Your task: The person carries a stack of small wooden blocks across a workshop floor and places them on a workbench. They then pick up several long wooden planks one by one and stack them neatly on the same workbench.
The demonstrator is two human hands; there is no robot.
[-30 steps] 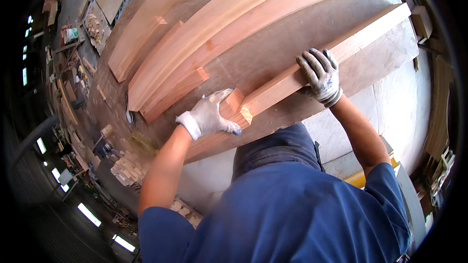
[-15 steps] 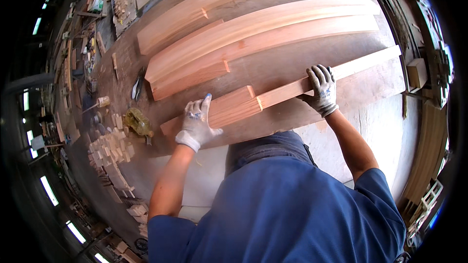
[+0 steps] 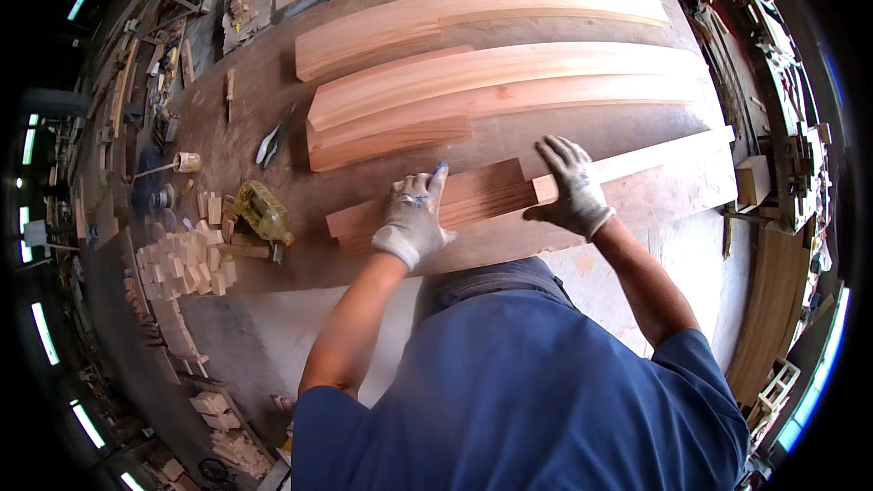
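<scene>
Both my hands wear pale, smudged work gloves. My left hand [image 3: 414, 216] lies across a pair of short reddish wooden blocks [image 3: 486, 191], its fingers bent over their far side and its thumb toward me. One of its fingertips is blue. My right hand [image 3: 573, 189] straddles the left end of a long pale wooden strip [image 3: 655, 156], with fingers stretched and spread beyond it and the thumb on the near side. That strip end meets the right end of the nearer block. Part of the blocks is hidden under my left hand.
Several long, slightly curved-looking boards [image 3: 546, 59] lie across the table [image 3: 273, 245] farther from me. At the left are a yellowish plastic bottle [image 3: 262, 211], a heap of small wood offcuts [image 3: 186, 259], a dark-handled tool [image 3: 270, 141] and a small cup with a stick [image 3: 187, 162].
My right hand has slid left along the strip to its end by the blocks, and its fingers have spread. My left hand stays on the blocks. The whole view has shifted.
</scene>
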